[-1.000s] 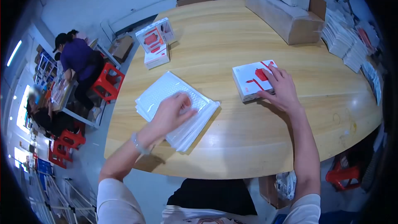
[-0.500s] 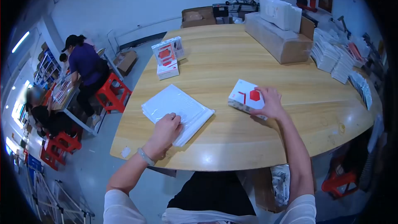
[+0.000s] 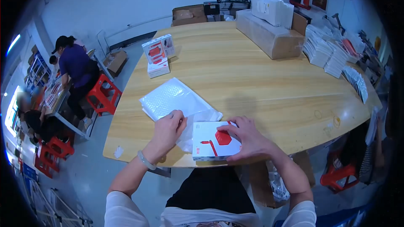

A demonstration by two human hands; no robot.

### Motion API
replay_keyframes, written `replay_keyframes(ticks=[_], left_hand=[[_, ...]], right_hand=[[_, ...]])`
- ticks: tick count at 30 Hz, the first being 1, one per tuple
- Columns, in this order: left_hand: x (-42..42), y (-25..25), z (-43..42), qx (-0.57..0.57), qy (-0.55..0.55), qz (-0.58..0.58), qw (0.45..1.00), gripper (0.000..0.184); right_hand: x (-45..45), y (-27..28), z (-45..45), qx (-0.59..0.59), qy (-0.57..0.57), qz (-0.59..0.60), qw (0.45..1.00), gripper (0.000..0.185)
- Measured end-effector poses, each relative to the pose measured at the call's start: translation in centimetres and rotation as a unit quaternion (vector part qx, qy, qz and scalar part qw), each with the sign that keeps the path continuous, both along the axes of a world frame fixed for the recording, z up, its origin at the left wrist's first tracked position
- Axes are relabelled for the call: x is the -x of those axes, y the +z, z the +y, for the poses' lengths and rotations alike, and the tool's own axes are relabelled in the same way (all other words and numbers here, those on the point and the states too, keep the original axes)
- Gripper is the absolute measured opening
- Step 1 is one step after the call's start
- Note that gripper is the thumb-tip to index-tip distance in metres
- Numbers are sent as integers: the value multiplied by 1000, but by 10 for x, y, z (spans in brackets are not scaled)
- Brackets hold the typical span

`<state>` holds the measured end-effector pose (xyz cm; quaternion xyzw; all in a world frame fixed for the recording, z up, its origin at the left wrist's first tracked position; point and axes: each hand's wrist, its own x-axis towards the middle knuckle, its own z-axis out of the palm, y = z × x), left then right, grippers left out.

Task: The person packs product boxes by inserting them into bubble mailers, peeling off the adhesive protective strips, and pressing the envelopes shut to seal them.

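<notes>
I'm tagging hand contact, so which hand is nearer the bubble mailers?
Left: the left hand is at the near edge of the bubble mailers; the right hand is to their right, holding the white box.

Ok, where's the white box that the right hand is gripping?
In the head view, the white box is at the table's near edge, slightly right of centre, just right of the left hand.
</notes>
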<state>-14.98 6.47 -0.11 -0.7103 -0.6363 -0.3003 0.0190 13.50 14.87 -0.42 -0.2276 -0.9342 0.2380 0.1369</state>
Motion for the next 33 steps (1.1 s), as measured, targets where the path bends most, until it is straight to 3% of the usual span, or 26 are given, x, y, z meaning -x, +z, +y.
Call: replay_keyframes(ticks=[5,11,15,21,25,31,33], left_hand=[[-15,2,-1,-103,-61,142,983,11],[-24,-2,7,-107,-89,151,979,12],[-28,-17,9,11,-11,55,998,10],[-28,-11,10,144,29,80,986,13],[-27,-8,11,83,56,43,994,14],[-37,-7,15,-66,48,128,988,13],[-42,-3,23,-175,72,118,975,11]], right_hand=[[-2,0,-8,-13,-71,62,995,87],[-4,-11,6,21,-137,96,986,88],[0,-3,13,49,-180,42,982,88],[8,2,18,53,-190,2,980,89],[15,-12,6,-112,-224,-13,968,88],[22,-18,2,-124,-263,15,957,87],[25,-17,0,-113,-294,31,949,87]])
